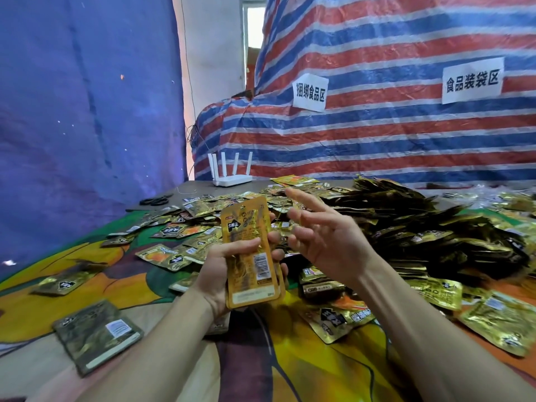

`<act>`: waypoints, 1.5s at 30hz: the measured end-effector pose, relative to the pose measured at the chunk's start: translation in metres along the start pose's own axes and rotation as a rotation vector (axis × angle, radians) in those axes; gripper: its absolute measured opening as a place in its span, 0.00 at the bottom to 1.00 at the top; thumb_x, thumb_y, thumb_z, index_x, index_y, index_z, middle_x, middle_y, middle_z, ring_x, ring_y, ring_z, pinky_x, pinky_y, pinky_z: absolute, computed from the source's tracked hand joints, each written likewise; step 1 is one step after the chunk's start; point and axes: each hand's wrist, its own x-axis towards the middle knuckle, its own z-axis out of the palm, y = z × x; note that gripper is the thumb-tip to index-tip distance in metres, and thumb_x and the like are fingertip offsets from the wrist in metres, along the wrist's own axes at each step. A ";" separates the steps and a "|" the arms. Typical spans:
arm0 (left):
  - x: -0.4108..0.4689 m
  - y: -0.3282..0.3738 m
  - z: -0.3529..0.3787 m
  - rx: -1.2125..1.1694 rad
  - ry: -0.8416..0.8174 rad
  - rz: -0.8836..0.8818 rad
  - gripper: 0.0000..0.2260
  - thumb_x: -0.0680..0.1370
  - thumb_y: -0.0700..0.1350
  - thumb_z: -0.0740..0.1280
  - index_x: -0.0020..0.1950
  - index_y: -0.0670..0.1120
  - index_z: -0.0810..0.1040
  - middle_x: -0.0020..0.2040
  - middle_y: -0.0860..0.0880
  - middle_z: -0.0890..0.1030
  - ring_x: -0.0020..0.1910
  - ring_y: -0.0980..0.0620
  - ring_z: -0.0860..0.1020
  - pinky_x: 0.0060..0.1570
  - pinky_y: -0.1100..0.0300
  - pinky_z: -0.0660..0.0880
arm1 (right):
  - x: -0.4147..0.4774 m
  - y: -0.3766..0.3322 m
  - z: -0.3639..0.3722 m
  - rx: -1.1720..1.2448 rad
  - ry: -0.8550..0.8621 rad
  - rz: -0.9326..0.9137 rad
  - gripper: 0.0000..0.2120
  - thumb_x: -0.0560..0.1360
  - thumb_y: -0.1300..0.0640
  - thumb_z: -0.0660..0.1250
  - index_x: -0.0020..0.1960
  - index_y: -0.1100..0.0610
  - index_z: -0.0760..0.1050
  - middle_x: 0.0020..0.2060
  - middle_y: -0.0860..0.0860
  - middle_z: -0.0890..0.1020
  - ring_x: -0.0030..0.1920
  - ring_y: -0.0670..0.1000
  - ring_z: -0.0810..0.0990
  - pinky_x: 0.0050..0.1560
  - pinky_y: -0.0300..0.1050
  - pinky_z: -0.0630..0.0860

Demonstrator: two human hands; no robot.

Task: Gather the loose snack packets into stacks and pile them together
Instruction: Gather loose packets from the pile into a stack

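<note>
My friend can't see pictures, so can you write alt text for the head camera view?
A person's left hand grips a stack of yellow snack packets upright, and the open right hand is raised beside it. Loose gold packets are scattered over a colourful cloth, with a dark heap at right and a white router behind.

What we see around the work area

At the far edge of the tabletop [95, 288], which is covered in a colourful printed cloth, we find a white router [232, 178] with four upright antennas, and black scissors [155, 201] lying flat to its left. A blue tarp [87, 111] fills the left of the frame. A red, white and blue striped tarp [377, 134] fills the right, carrying two white paper signs [309, 92] with Chinese characters. Between the tarps we glimpse a bright window [255, 27] at top centre.
</note>
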 end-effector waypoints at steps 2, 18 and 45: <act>0.002 0.000 -0.003 0.068 0.123 -0.038 0.17 0.62 0.41 0.78 0.49 0.40 0.86 0.45 0.40 0.84 0.41 0.40 0.84 0.43 0.48 0.82 | 0.002 0.003 -0.001 -0.111 0.011 0.033 0.20 0.77 0.67 0.64 0.65 0.52 0.79 0.54 0.56 0.86 0.40 0.55 0.85 0.39 0.44 0.83; 0.004 0.009 -0.006 -0.126 0.571 0.202 0.07 0.76 0.41 0.70 0.44 0.40 0.86 0.46 0.39 0.86 0.40 0.39 0.86 0.33 0.45 0.82 | -0.001 0.024 0.003 -0.624 0.209 -0.105 0.15 0.76 0.69 0.72 0.57 0.53 0.85 0.58 0.55 0.84 0.52 0.54 0.87 0.39 0.57 0.85; 0.008 0.003 0.014 0.020 0.668 0.455 0.22 0.63 0.43 0.77 0.55 0.38 0.82 0.50 0.38 0.86 0.46 0.36 0.85 0.44 0.36 0.82 | 0.006 0.057 0.030 -0.197 0.189 0.077 0.28 0.66 0.70 0.77 0.64 0.57 0.78 0.53 0.60 0.84 0.49 0.61 0.85 0.45 0.65 0.83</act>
